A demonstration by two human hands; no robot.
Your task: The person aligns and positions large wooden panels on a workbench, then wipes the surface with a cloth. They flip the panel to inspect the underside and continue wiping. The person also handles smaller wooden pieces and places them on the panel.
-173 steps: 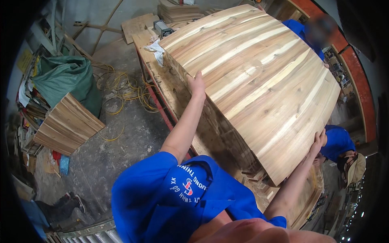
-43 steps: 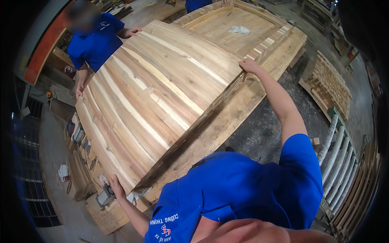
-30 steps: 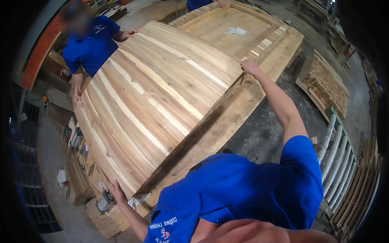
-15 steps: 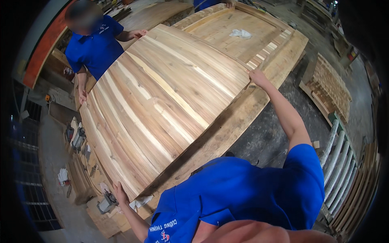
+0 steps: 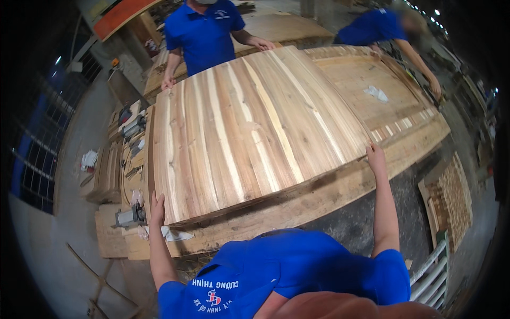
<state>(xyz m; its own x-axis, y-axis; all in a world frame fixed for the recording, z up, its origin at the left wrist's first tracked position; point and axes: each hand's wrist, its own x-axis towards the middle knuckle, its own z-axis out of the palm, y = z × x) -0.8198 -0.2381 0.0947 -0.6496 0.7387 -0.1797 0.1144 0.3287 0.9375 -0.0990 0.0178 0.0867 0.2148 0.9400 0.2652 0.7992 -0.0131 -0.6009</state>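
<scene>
A large wooden panel point(image 5: 234, 133) of striped light and dark strips lies between me and a person in a blue shirt across the workbench. My left hand point(image 5: 158, 210) holds the panel by its near left corner, some fingers reaching up along the side. At the near right corner my right hand point(image 5: 375, 154) is closed on the edge, its fingertips partly hidden under the wood. The person's two hands point(image 5: 169, 83) hold the far edge. The panel overlaps a wooden frame point(image 5: 409, 125) on its right.
Beneath is a wooden workbench point(image 5: 297, 212). Power tools point(image 5: 130, 217) and rags lie at its left end. A white cloth point(image 5: 376, 94) rests inside the frame. Another person point(image 5: 377, 26) leans over the far right. A stack of wood pieces point(image 5: 451, 199) and a metal rack point(image 5: 433, 276) stand at right.
My view has swung, so the panel now appears farther right and more level. Both my hands still hold its near corners. The second person has come into view at the far right.
</scene>
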